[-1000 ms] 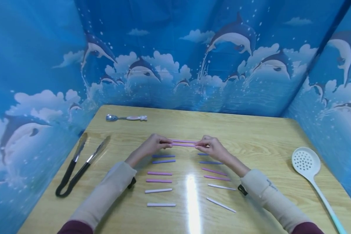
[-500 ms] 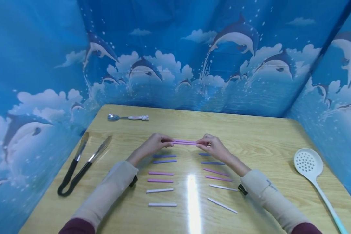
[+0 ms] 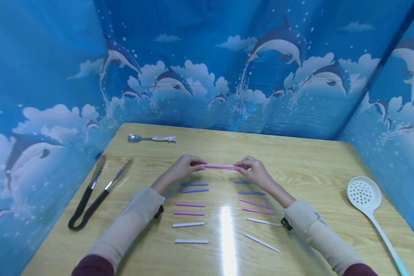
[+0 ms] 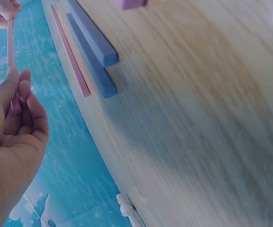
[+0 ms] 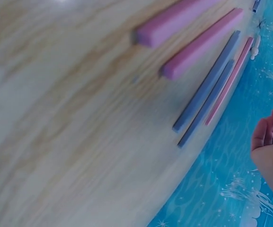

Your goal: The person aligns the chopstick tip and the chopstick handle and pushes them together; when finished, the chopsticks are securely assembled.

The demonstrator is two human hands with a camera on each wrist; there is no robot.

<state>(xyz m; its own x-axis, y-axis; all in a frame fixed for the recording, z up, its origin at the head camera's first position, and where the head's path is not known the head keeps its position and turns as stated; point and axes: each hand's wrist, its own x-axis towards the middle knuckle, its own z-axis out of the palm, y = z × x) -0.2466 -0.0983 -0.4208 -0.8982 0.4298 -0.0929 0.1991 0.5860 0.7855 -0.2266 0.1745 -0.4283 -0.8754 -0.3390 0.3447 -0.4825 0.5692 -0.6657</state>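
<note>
A thin, square-sided pink stick (image 4: 10, 45) is stretched between both hands. My left hand (image 3: 189, 165) pinches one end with thumb and fingers, and my right hand (image 3: 250, 169) pinches the other. Another pink stick (image 4: 70, 52) lies on the table just beyond the blue ones, and in the head view the two pink sticks overlap almost into one line. Nearer than the hands, blue sticks lie in pairs at left (image 3: 194, 190) and right (image 3: 251, 193). The right wrist view catches only part of the right hand (image 5: 271, 142), at its edge.
Further pink sticks (image 3: 189, 214) and white sticks (image 3: 191, 241) lie in two columns on the wooden table (image 3: 296, 157). Black-handled tongs (image 3: 89, 203) are at left, a spoon (image 3: 151, 138) at the back left, a white skimmer (image 3: 364, 195) at right. A dolphin-print curtain (image 3: 207, 69) surrounds the back and sides.
Both hands have shifted slightly away from me with the held pink stick. Its gap to the pink stick on the table has narrowed in the head view until they overlap.
</note>
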